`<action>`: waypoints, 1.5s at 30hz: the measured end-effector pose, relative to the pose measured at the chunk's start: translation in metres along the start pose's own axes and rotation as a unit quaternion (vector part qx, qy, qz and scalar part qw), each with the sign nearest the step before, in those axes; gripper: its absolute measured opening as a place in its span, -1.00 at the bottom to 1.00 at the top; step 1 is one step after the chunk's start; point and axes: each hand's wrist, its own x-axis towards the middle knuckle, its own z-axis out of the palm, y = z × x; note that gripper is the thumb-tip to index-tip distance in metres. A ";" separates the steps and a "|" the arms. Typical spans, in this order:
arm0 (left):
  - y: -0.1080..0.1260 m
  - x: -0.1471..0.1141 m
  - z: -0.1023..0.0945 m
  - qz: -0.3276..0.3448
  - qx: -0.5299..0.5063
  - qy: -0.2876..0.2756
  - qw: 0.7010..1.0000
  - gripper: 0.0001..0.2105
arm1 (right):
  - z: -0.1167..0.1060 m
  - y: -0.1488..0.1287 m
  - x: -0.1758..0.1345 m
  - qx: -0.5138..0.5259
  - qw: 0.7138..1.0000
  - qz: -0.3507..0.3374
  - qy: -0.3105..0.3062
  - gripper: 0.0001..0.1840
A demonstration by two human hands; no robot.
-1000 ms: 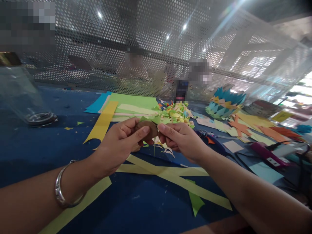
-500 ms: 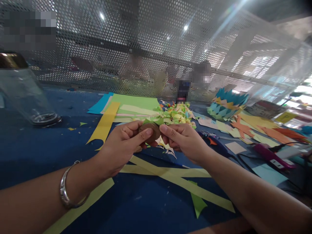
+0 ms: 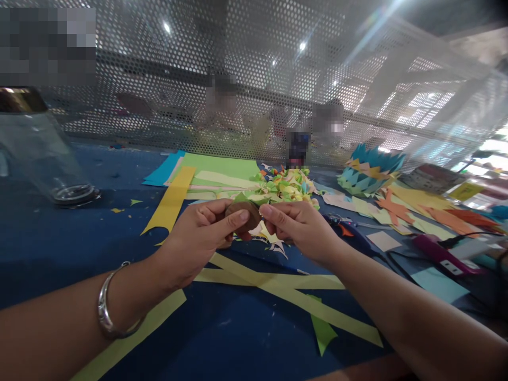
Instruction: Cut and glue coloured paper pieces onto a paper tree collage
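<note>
A: Head view. What do the two hands hold at this instant?

B: The left hand point(image 3: 198, 238) and the right hand point(image 3: 301, 227) meet above the blue table point(image 3: 47, 238), both pinched closed on one small brown paper piece point(image 3: 243, 214), roundish, with a green scrap at its top edge. The left thumb lies across its near face; the right thumb and forefinger grip its right edge. The piece is held clear of the table, just in front of the heap of coloured paper cuttings point(image 3: 286, 188).

A: What has changed over the last second?

B: Very little. The hands have stayed together on the brown piece; the left thumb has slid slightly along its face, and the whole view has drifted a touch. The piece seems to be pressed or turned between the fingers, though blur there keeps me from telling which.

A: And the surroundings in the same view?

B: Pale yellow paper strips point(image 3: 278, 288) cross on the table just near of the hands; a yellow sheet point(image 3: 172, 198) and a green sheet point(image 3: 222, 166) lie to the far left. A clear glass jar point(image 3: 35, 148) stands far left. To the far right sit a folded blue-and-yellow paper form point(image 3: 367, 172) and orange cut-outs point(image 3: 397, 209); a pink tool with a cable point(image 3: 440, 254) lies right. A metal bangle point(image 3: 106, 309) circles the left wrist. A perforated screen point(image 3: 254, 79) closes the far side.
</note>
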 end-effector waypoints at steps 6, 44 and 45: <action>0.000 0.002 -0.004 -0.009 0.028 -0.020 0.999 -0.82 | -0.001 0.000 0.002 -0.023 1.000 -0.019 0.000 -0.41; 0.004 0.007 -0.005 -0.030 0.011 -0.073 0.997 -0.76 | -0.010 -0.003 0.001 -0.134 0.989 -0.059 0.001 -0.44; 0.004 0.007 -0.005 -0.026 0.014 -0.074 0.997 -0.76 | -0.010 -0.002 0.001 -0.134 0.989 -0.061 0.000 -0.44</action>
